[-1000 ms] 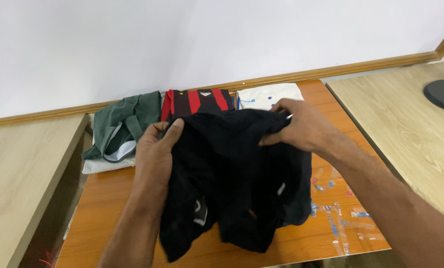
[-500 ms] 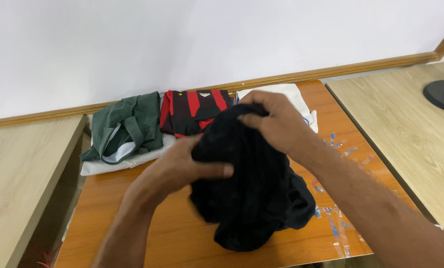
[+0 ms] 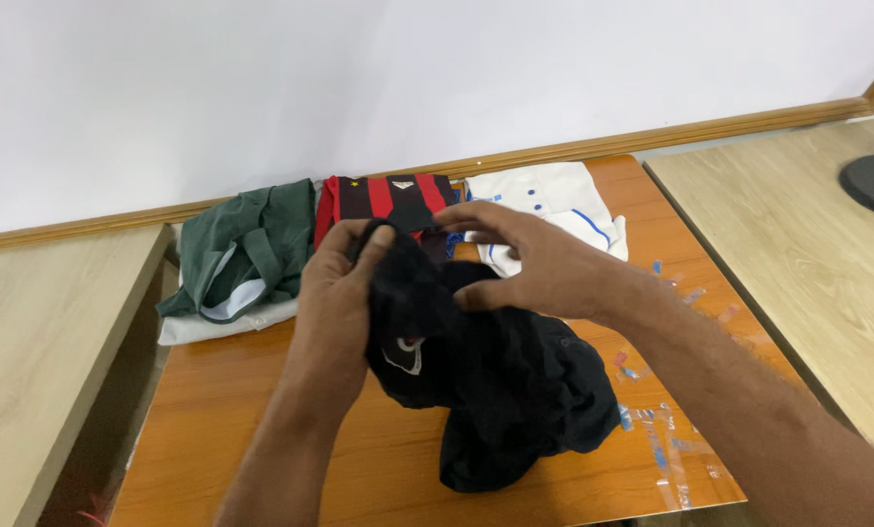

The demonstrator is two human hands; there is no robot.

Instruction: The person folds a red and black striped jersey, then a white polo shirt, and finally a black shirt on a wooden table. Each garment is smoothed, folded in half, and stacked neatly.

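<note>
Orange wooden table [image 3: 261,410]: bare surface along front-left and far-right edges; pale desks flank both sides, white wall behind. Black garment [image 3: 515,390] bunched at table centre, lower part resting on tabletop, upper part lifted; small white emblem on its front. Left hand [image 3: 337,293] clamped on garment's upper-left edge. Right hand [image 3: 529,263] pinching fabric at top. Back row: green garment [image 3: 246,244], red-black striped shirt [image 3: 383,200], white shirt [image 3: 544,195] with blue trim. Tape scraps [image 3: 666,434] near right edge.
</note>
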